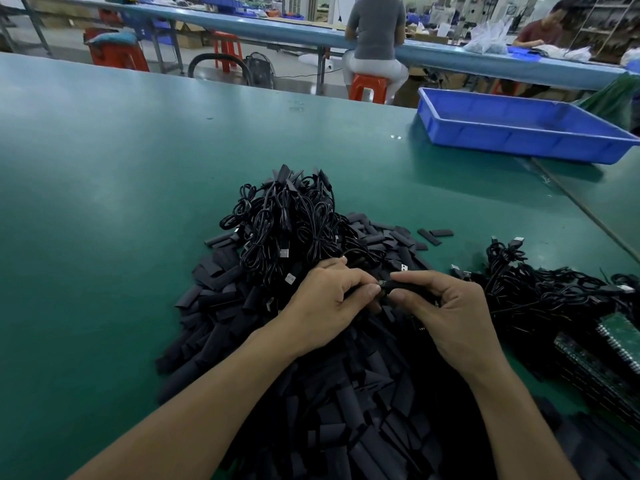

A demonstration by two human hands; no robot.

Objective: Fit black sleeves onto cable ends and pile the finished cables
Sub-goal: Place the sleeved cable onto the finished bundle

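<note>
Head view over a green bench (104, 168). Both hands meet above a broad heap of loose black sleeves (346, 410). The left hand (325, 303) pinches a cable end (381, 283); the right hand (446, 313) grips a black sleeve (398, 285), whose mouth touches that end. A tangled pile of cables (287, 220), probably the finished ones, lies just beyond the hands, and a second tangle (540, 289) lies to the right.

Risks, as judged: the flattened sleeve may catch on the plug and buckle if pushed at an angle. The trailing cable, hidden among the tangle, may snag and drag its neighbours along.
</note>
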